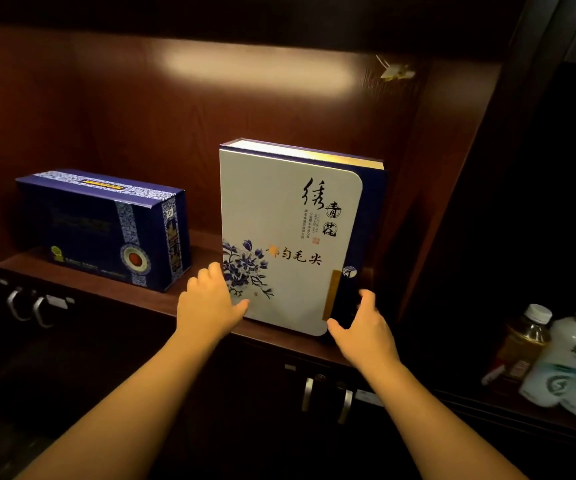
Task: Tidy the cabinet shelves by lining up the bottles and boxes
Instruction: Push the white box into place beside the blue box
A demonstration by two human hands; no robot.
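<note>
Fingers (pixel 210 275) flanking glossy rectangular white box (pixel 279 237)

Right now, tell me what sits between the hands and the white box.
Nothing visible. The left hand touches the white box at its lower left edge; the right hand is at its lower right corner.

White box (pixel 279 216), blue flowers; navy box (pixel 103 230), patterned bands.

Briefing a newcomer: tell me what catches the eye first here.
The tall white tea box with blue flowers stands upright at the shelf's right end, the left hand and right hand at its lower corners. Left of it sits a dark blue box; bottles cluster far right, lower.
</note>
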